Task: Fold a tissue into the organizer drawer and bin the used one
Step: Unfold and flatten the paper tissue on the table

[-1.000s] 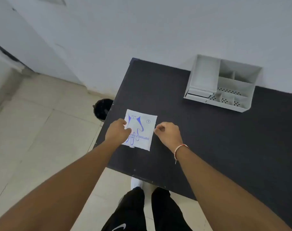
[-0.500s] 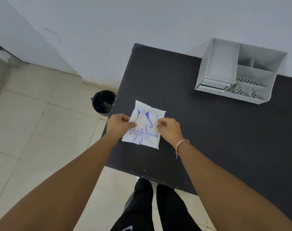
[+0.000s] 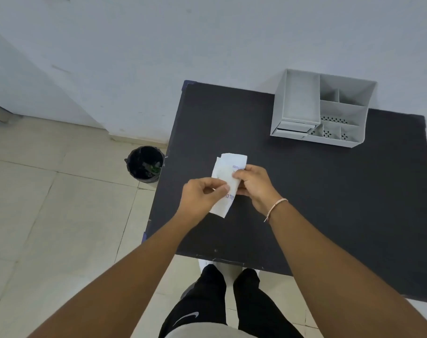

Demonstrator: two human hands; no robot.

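A plain indoor room: bare white wall (image 3: 158, 57) across the top, beige tiled floor (image 3: 49, 228) at left, black table (image 3: 329, 203) centre-right.

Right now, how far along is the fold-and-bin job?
Done: nothing stowed yet; the grey plastic desk organizer shows no tissue, and its small drawer looks barely open. In hand: left hand and right hand both pinch the white blue-printed sheet, partly folded, above the black table. Left: finish folding, drawer it, then bin the used one in the black floor bin.
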